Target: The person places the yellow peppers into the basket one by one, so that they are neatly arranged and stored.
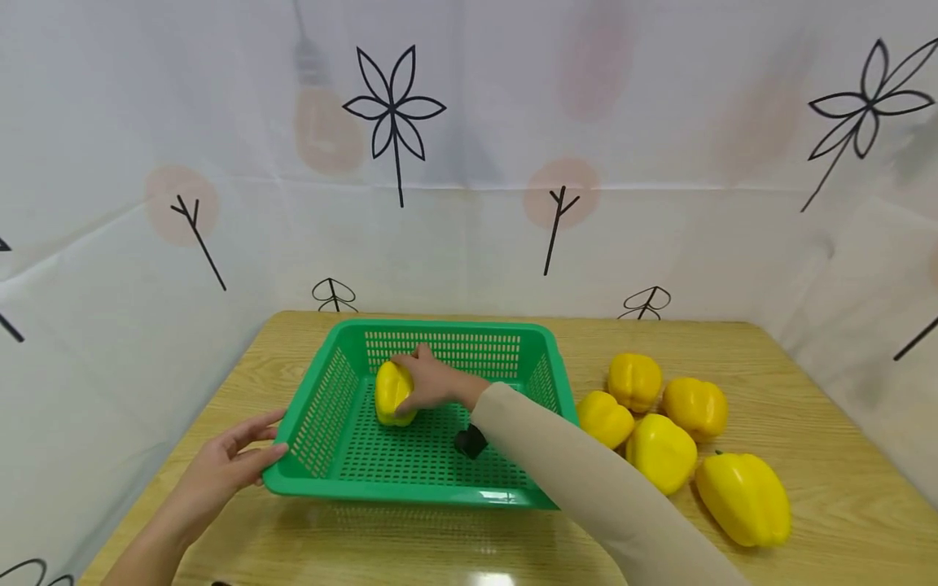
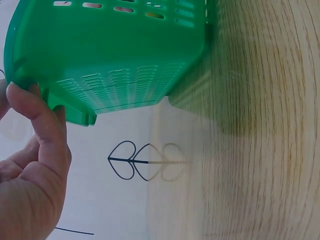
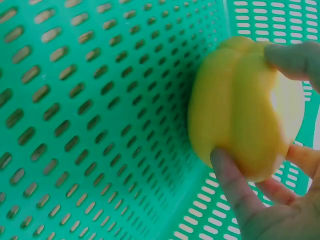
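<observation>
In the head view a green slotted plastic basket point(image 1: 410, 492) stands on the wooden table. My right hand point(image 1: 437, 382) reaches inside it and grips a yellow bell pepper point(image 1: 393, 391) near the left end, with fingers and thumb spread round its sides. The right wrist view has this bell pepper point(image 3: 240, 110) low in the basket, close to its slotted floor and walls. At the basket's front left corner, my left hand point(image 1: 233, 460) holds the rim, thumb on top and fingers at the outer side. Those fingers point(image 2: 42, 125) show under the rim in the left wrist view.
Several more yellow bell peppers point(image 1: 662, 453) lie grouped on the table point(image 1: 821, 456) to the right of the basket. The right sleeve point(image 1: 579, 480) crosses over the basket's right side. A white patterned cloth point(image 1: 469, 236) hangs behind the table and along its sides.
</observation>
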The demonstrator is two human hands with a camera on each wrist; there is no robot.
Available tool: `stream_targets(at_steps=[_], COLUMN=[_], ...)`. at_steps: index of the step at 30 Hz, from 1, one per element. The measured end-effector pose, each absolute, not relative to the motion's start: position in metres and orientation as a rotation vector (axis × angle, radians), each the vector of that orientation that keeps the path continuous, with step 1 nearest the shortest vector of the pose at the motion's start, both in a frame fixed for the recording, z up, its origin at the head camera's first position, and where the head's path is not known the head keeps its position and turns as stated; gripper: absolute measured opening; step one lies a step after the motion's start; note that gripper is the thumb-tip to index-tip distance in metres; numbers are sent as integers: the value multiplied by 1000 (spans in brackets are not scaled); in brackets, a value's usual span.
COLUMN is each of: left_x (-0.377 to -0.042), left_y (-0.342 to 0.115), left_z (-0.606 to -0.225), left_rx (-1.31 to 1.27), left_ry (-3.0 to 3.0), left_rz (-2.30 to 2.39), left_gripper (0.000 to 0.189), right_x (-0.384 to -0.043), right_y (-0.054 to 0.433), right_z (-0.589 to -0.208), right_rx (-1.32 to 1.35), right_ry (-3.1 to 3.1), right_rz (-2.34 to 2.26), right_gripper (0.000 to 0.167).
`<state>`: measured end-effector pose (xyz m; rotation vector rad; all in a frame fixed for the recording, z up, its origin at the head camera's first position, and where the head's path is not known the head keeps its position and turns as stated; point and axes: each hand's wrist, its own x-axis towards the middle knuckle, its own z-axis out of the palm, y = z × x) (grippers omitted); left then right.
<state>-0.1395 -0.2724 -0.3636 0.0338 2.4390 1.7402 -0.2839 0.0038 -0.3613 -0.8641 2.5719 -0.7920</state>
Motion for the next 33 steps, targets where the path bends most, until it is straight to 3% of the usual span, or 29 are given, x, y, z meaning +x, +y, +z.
stream_targets(at_steps=[18,33], left_x=[-140,-143], left_y=[-271,-271], left_z=[-363,-362], left_rx=[40,3], left_ry=[2441,2467], left_rz=[1745,1690], left_gripper=[59,60], right_x=[-280,-271], right_y=[-16,-7], right_z=[-366,-344], right_rx=[-768,-852], right_ry=[2737,2713], right_rz=[-867,-871], right_gripper=[80,72])
